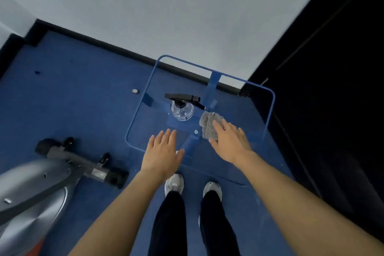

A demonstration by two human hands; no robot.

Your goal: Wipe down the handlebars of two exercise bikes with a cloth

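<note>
On the glass-topped table [270,110] in front of you lie one grey cloth [207,124] and one clear spray bottle [182,108] with a black trigger head. The bottle stands upright just left of the cloth, close to it; whether they touch is hard to tell.

Your right hand [230,143] rests on the near right part of the cloth, with the fingers laid fairly straight across it and the thumb at its near edge; nothing shows them curled round it. Your left hand [161,151] is spread flat over the near edge of the glass, fingers apart and holding nothing, well clear of the cloth and bottle.

One exercise bike [41,183] shows at the lower left: only its grey housing and black floor bar, standing on the blue carpet [72,100]. Your two pale shoes [174,184] stand at the near side of the table. One small round object [135,91] lies on the carpet left of the table.
</note>
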